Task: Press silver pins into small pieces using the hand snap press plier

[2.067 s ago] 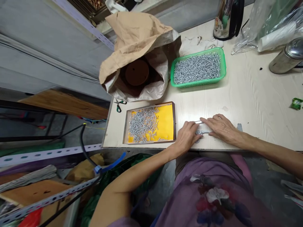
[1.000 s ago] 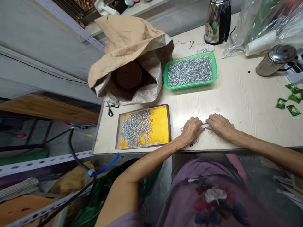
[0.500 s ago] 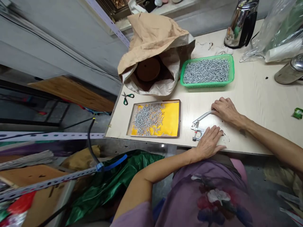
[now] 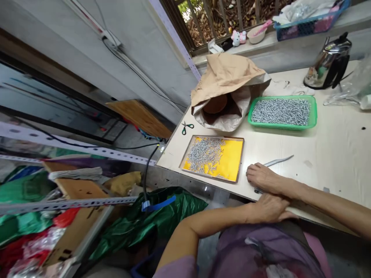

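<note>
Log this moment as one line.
Right hand: over metal tool; left hand: at table edge; tray: metal parts, part-covered; green basket: metal parts

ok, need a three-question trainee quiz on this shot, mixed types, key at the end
1. True or false: the scissors lie on the table, outside the shallow tray.
2. Which hand lies over the metal tool? A) left B) right C) neither
3. Fill in: the uncovered part of the tray's bottom is ____.

Key:
1. True.
2. B, the right hand.
3. Yellow.
</note>
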Demonstrator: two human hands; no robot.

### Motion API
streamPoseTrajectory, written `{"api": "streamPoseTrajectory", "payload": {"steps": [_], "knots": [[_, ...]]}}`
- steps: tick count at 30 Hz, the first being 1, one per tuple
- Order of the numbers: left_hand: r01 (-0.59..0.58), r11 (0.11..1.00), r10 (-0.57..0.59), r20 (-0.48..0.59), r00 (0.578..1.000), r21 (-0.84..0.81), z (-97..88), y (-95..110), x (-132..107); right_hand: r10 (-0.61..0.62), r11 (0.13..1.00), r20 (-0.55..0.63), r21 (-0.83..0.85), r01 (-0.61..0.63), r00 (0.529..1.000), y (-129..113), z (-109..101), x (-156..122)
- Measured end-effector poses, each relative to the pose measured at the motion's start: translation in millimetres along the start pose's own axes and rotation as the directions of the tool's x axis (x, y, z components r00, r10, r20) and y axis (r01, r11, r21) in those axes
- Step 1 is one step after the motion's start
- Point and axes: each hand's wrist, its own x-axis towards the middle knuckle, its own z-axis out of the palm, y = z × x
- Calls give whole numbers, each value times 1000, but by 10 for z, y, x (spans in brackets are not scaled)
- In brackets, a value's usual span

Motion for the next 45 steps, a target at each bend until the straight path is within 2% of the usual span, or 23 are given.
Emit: {"api": "streamPoseTrajectory", "payload": {"steps": [2,4,5,7,9,11,13,16,19,22,24,25,27,29,31,33,35,37,38,41,45], "knots": [[31,999,-30,-40,999,33,-119,-122,-68,32,997,-90,66,-26,995,117,-127,31],[82,995,-77,-78,994,63,-264,-290,-90,144,980,-242,171,-104,960,312,-341,36],[113,990,-104,-103,989,82,-359,-406,-81,224,962,-321,222,-157,920,441,-465,35],[203,969,-179,-164,970,142,-588,-702,-30,387,918,-439,269,-292,811,749,-705,35],[388,877,-322,-253,912,284,-826,-1034,48,505,863,-491,273,-426,709,1078,-891,52],[436,818,-368,-240,898,375,-999,-1327,127,574,814,-506,275,-511,644,1365,-1007,82],[421,796,-367,-207,907,435,-1071,-1537,189,590,801,-524,284,-527,615,1555,-1074,98],[367,796,-322,-176,930,481,-1048,-1697,230,542,835,-587,299,-462,601,1583,-1116,44],[294,816,-274,-114,955,498,-1023,-1748,232,514,858,-585,331,-394,628,1306,-1074,-119],[233,840,-238,-52,970,490,-1072,-1773,250,520,846,-457,396,-358,722,845,-900,-365],[223,854,-231,-41,972,470,-1133,-1784,291,483,847,-329,410,-338,811,518,-716,-545],[228,862,-231,-50,972,453,-1167,-1780,319,471,842,-233,405,-356,851,366,-615,-634],[256,885,-236,-100,967,389,-1229,-1722,376,487,830,-91,358,-428,869,106,-423,-797],[325,914,-290,-169,942,242,-1262,-1565,406,520,819,-8,287,-496,854,-87,-282,-935],[417,909,-414,-159,897,-11,-1238,-1295,381,550,807,20,242,-538,835,-220,-211,-1043],[503,811,-530,-12,848,-298,-1150,-951,308,569,794,33,239,-559,821,-299,-193,-1119],[572,646,-568,182,803,-505,-1014,-605,222,583,779,55,246,-577,811,-327,-186,-1161],[635,494,-580,319,750,-595,-857,-327,149,597,769,74,231,-596,799,-329,-166,-1175],[653,446,-583,356,731,-612,-782,-223,119,598,770,75,220,-599,798,-329,-154,-1175],[673,381,-606,378,700,-634,-595,-41,58,582,794,53,180,-581,811,-353,-144,-1167],[701,354,-663,362,655,-620,-465,8,45,578,809,18,116,-576,816,-401,-170,-1161]]}}
